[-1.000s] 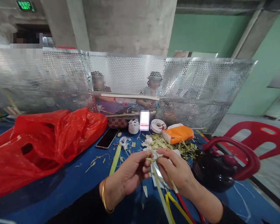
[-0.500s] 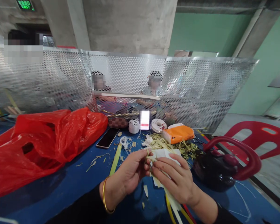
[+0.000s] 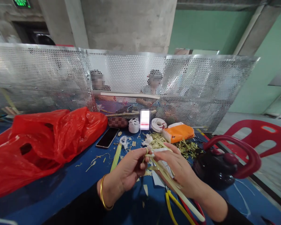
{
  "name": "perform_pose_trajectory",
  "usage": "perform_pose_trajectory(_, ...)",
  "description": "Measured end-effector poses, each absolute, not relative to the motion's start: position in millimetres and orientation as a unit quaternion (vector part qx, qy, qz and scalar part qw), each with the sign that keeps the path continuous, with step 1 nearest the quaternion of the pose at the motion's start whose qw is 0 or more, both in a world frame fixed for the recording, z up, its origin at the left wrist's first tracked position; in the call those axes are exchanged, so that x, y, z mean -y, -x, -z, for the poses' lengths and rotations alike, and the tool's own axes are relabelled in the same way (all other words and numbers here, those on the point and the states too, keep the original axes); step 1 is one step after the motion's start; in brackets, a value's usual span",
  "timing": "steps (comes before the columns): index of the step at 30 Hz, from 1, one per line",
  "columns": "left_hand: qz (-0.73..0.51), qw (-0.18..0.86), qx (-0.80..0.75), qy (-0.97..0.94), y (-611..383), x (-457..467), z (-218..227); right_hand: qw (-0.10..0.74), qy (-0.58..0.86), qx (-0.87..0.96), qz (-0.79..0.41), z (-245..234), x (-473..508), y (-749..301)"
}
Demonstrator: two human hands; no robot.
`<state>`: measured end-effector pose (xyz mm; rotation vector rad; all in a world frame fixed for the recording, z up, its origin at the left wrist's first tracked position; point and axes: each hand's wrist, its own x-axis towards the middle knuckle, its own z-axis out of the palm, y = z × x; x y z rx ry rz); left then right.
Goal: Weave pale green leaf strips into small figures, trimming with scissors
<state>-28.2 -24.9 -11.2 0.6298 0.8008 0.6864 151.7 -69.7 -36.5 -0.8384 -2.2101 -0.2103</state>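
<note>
My left hand (image 3: 127,173), a gold bangle on its wrist, pinches a small looped piece of pale leaf strip (image 3: 148,152) between thumb and fingers. A long pale strip (image 3: 178,189) runs from that pinch down to the right, under my right hand. My right hand (image 3: 180,170) is closed at the fingertips on the strip, close to the left fingertips; part of its grip is hidden. Beneath the hands lie white paper (image 3: 157,179) and tools with yellow handles (image 3: 175,204) and red handles, their heads mostly covered. A wider green strip (image 3: 116,157) lies beside my left hand.
A red plastic bag (image 3: 46,134) spreads at left, near a phone (image 3: 107,137). Behind stand a white twine ball (image 3: 134,125), a ribbon spool (image 3: 158,125) and an orange packet (image 3: 179,132). Leaf scraps (image 3: 189,148) and a dark kettle (image 3: 215,170) are at right. A perforated metal screen (image 3: 128,75) stands behind.
My right hand has turned and its fingers have lifted, baring the long strip and more of the yellow and red handles. The left hand keeps its pinch. The person at upper left is out of view.
</note>
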Motion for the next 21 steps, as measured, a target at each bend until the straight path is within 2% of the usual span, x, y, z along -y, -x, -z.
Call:
perform_pose_trajectory(3,-0.301,0.838,-0.368,-0.268,29.5,23.6,6.9,0.321,0.314,0.893,0.032,26.0,73.3,-157.7)
perform_pose_trajectory(10,-0.273,0.869,-0.350,-0.218,30.5,18.7,6.4,0.261,0.349,0.898,-0.057,13.0,78.4,-161.2)
perform_pose_trajectory(18,-0.272,0.865,-0.351,-0.233,25.8,24.6,12.5,0.387,0.333,0.845,0.161,30.1,71.9,-143.6)
perform_pose_trajectory(21,-0.262,0.880,-0.324,-0.229,25.6,25.7,14.2,0.384,0.311,0.838,0.231,34.0,74.5,-143.3)
